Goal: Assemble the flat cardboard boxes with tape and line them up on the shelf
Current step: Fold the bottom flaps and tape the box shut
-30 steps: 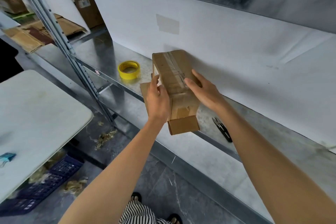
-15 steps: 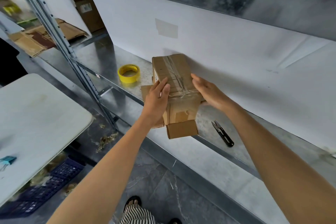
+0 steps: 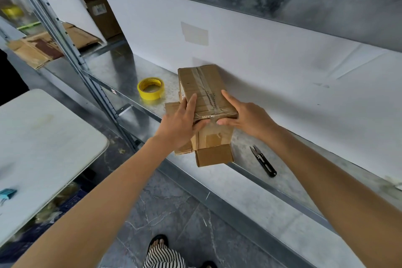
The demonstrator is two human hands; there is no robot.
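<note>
A small brown cardboard box (image 3: 201, 85) lies on the metal shelf (image 3: 250, 172), its top seam covered with clear tape and its near end flaps hanging open over the shelf edge. My left hand (image 3: 179, 125) lies flat on the box's left top edge with its thumb pressing the tape at the near end. My right hand (image 3: 243, 116) holds the box's right side, fingers along the edge and thumb on the near face. A yellow tape roll (image 3: 150, 88) sits on the shelf just left of the box.
Small black snips (image 3: 263, 161) lie on the shelf right of the box. Flattened cardboard (image 3: 43, 47) is stacked on the neighbouring shelf bay at the far left, past a slanted steel upright (image 3: 71, 50). A white table (image 3: 39, 137) stands at the left.
Both hands slid toward the box's near end: the left now lies flatter on top, and both thumbs press the tape down over the near edge. The box has stayed put.
</note>
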